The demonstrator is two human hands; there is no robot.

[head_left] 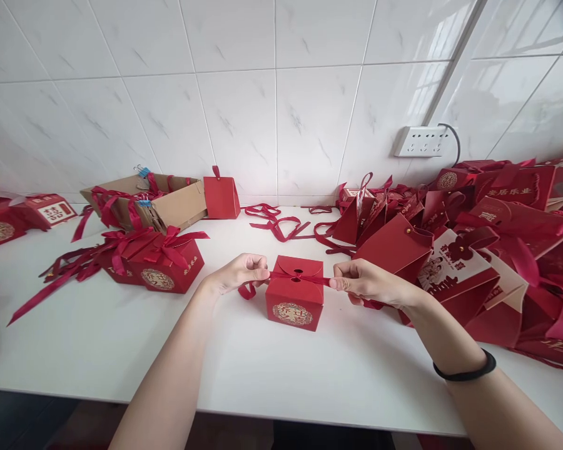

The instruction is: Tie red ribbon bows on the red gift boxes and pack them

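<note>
We pinch the ribbon [281, 275] taut between our left hand [244, 273] and right hand [373, 284] across the red box [294, 297] — its lid flaps [304, 266] closed, though the tie looks unfinished.

Smooth white worktop [244, 369] before me, smooth paperboard on the red box [288, 299] between the worktop's front and back edges, satiny cloth ribbon [316, 280] across its top, matt brown cardboard on the carton [181, 207] by the back edge, glossy wall tiles [234, 37] behind, plastic-looking socket strip [420, 142]
</note>
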